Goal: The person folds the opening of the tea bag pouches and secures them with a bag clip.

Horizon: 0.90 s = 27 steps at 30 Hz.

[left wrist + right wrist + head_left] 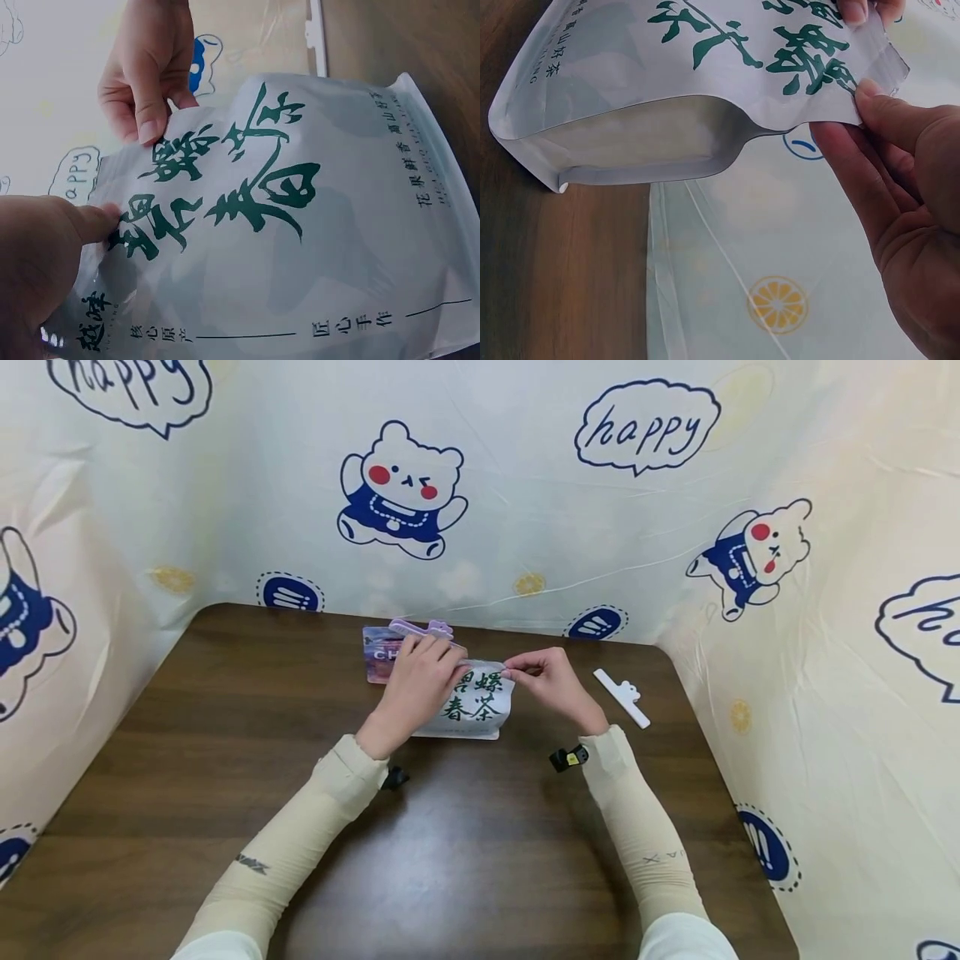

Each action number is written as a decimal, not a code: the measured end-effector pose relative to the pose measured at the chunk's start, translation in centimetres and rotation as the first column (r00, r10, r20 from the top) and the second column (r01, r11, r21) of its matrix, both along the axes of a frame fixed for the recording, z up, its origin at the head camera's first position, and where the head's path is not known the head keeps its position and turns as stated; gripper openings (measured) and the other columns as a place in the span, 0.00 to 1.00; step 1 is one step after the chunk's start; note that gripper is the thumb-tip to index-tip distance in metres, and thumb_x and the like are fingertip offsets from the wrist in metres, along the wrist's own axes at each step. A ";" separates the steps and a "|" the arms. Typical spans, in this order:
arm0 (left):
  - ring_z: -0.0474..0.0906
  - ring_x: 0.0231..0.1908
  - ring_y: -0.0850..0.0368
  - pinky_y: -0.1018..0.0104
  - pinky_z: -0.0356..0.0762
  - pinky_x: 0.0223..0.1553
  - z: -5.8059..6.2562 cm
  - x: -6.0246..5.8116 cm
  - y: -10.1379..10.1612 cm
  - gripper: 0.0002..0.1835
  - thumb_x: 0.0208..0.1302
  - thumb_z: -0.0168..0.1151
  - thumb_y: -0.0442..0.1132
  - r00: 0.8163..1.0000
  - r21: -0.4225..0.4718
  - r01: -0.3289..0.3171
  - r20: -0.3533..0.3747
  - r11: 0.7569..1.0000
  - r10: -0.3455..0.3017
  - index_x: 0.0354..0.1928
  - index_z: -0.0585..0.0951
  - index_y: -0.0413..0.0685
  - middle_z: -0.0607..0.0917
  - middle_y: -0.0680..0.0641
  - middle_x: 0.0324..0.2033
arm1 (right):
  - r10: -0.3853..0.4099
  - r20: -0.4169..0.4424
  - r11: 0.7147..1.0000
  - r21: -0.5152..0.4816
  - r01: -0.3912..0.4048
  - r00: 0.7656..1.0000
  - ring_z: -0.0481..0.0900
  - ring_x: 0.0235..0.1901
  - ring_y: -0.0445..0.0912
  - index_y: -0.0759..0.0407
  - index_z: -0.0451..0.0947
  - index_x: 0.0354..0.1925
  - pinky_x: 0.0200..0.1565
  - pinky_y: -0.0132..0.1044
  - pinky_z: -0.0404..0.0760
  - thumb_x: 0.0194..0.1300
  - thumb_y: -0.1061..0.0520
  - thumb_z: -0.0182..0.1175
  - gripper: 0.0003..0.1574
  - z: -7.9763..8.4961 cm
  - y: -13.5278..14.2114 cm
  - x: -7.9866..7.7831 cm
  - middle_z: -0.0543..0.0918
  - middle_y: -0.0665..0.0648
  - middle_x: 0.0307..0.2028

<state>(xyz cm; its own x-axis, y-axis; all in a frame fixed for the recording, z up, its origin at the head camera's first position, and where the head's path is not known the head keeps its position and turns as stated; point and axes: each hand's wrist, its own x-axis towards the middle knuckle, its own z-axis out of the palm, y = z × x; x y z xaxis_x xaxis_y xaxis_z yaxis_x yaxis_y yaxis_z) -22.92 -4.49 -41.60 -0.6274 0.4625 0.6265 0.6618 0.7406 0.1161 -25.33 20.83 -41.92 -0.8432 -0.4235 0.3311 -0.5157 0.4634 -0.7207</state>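
A pale tea pouch [480, 714] printed with large green characters stands on the table, its top edge between both hands. My left hand [422, 687] grips the upper left of the pouch, thumb on the printed front in the left wrist view. At the upper right corner, my right hand [557, 683] pinches the edge between thumb and fingers; the right wrist view shows the thumb [900, 112] on the front and the fingers behind. The pouch's side gusset [645, 139] bulges there. Whether its top is sealed, I cannot tell.
Behind my left hand lies a pink and purple packet [377, 665], partly covered, with a purple clip [423, 627] along its top. A white bag clip [622, 697] lies on the brown table [465, 843] to the right. A printed curtain [517, 510] hangs around the table's back and sides.
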 end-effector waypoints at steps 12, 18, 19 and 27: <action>0.78 0.44 0.47 0.51 0.67 0.48 -0.6 0.1 0.4 0.10 0.71 0.64 0.42 0.999 0.009 -0.053 -0.013 0.999 0.053 0.46 0.85 0.44 0.87 0.45 0.42 | 0.012 -0.187 1.000 -0.019 -0.016 0.982 0.85 0.31 0.47 0.62 0.90 0.41 0.35 0.33 0.84 0.64 0.67 0.68 0.07 -0.4 -0.7 1.7 0.90 0.57 0.37; 0.78 0.45 0.47 0.50 0.65 0.48 -0.9 -0.1 0.7 0.09 0.71 0.63 0.40 0.998 0.061 -0.064 0.016 0.996 0.063 0.46 0.85 0.44 0.87 0.44 0.43 | 0.004 -0.347 0.999 0.048 0.013 0.938 0.86 0.34 0.46 0.66 0.89 0.44 0.39 0.38 0.86 0.62 0.72 0.68 0.11 -0.8 -1.3 2.9 0.89 0.59 0.37; 0.78 0.45 0.47 0.50 0.65 0.48 -0.9 -0.1 0.8 0.09 0.71 0.63 0.40 0.998 0.070 -0.063 0.023 0.996 0.062 0.46 0.85 0.44 0.87 0.44 0.43 | 0.003 -0.381 0.998 0.065 0.023 0.925 0.86 0.34 0.47 0.67 0.88 0.44 0.39 0.38 0.86 0.61 0.72 0.68 0.12 -0.9 -1.5 3.1 0.89 0.60 0.37; 0.77 0.43 0.47 0.51 0.64 0.46 -1.1 -0.2 0.8 0.08 0.67 0.66 0.41 0.999 0.142 -0.038 0.032 0.989 0.034 0.43 0.85 0.45 0.87 0.45 0.40 | -0.056 -0.599 0.980 0.119 0.158 0.799 0.87 0.33 0.50 0.69 0.88 0.44 0.39 0.39 0.86 0.57 0.72 0.71 0.14 -1.8 -2.7 4.2 0.88 0.61 0.33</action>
